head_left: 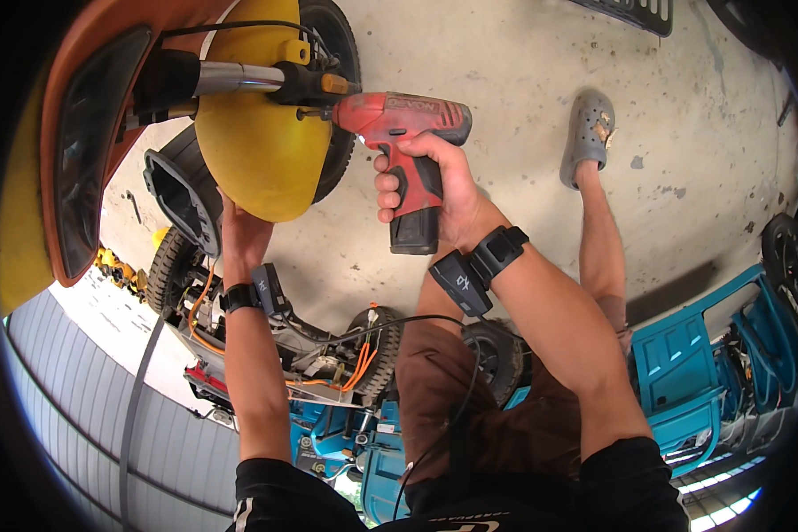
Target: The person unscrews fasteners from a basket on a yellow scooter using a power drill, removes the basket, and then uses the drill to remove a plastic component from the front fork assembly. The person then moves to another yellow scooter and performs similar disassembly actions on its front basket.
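Note:
My right hand (426, 173) is wrapped round the grip of a red and black cordless drill (403, 115). The drill points left, its bit meeting the side of a yellow front fender (262, 164) by a small dark screw head. The bit's exact seat is too small to make out. My left hand (246, 232) reaches up to the fender's lower edge, its fingers hidden behind the yellow plastic. Above the drill's nose, a silver fork tube (239, 77) runs to the dark fork end, which carries an orange reflector (334, 84). Behind the fender shows the black front tyre (341, 53).
An orange body panel (106, 53) fills the upper left. Below stands a stripped vehicle frame with orange cables (361, 363) and knobby tyres. Blue body parts (678, 355) stand at the lower right. My foot in a grey clog (588, 133) rests on the concrete floor (496, 53).

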